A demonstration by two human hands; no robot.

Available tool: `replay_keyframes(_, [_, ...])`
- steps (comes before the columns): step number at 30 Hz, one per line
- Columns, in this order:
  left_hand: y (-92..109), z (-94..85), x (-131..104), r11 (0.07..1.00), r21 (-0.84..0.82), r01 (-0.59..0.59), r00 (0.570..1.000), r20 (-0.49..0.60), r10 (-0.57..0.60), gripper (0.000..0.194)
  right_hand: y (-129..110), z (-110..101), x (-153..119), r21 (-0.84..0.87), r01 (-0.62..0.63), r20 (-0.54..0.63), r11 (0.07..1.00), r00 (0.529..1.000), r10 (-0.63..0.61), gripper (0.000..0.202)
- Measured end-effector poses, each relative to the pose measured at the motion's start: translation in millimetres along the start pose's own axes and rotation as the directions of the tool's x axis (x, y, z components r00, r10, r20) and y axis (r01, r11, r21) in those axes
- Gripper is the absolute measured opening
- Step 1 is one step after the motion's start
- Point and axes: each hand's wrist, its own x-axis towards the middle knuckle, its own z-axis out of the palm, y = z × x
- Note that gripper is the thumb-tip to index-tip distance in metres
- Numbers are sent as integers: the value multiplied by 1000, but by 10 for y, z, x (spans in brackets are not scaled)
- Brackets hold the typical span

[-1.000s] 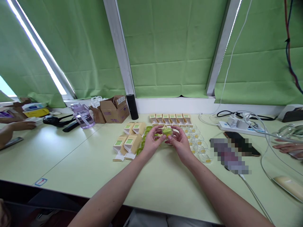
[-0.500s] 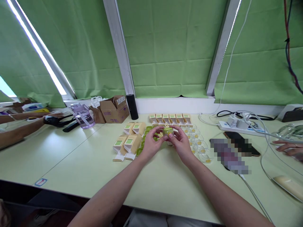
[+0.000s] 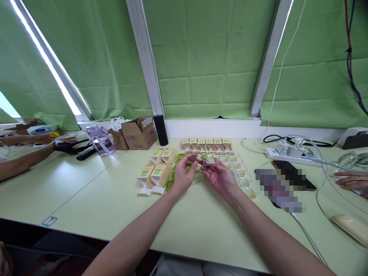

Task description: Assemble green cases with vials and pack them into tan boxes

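A small clear and green container (image 3: 208,159) rests in the fingers of my right hand (image 3: 221,179), held above the table. Its exact kind is too small to make out. Close by on its left is my left hand (image 3: 184,174), fingers curved and apart, with nothing visible in it. Behind my left hand, several green cups (image 3: 169,184) stand in rows, partly hidden. To the right of my right hand lie several clear cups with yellow centres (image 3: 242,174). Several cream boxes with green labels (image 3: 161,174) have their flaps open at the left.
More cream boxes (image 3: 201,145) line the back of the table. At the left stand a purple bottle (image 3: 101,142), a cardboard box (image 3: 140,134) and a black cylinder (image 3: 160,130). Phones (image 3: 296,176), a power strip (image 3: 293,154) and cables lie right. Other people's hands (image 3: 352,180) show at both sides.
The container was between both hands; now my right hand alone holds it, turned palm up. My left hand has come off it slightly to the left.
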Motion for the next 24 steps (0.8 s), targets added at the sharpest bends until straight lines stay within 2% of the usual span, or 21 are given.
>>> replay_keyframes(5, [-4,-2,7,1000,8,14,1000,-26,-14,24,9,7,-4,-25,11,0,1000,1000,-11,27])
replay_keyframes(12, [-19,-10,15,999,27,36,999,-14,-35,28,-36,92,-66,-17,-1,-46,1000,999,0,47])
replay_keyframes(19, [-28,-15,7,997,50,59,995,79,-63,47,-33,153,-109,-150,112,-144,982,981,-134,66])
replay_keyframes(24, [-58,-35,-7,997,30,68,987,144,-72,63,-16,130,-90,-268,182,-162,946,959,-230,77])
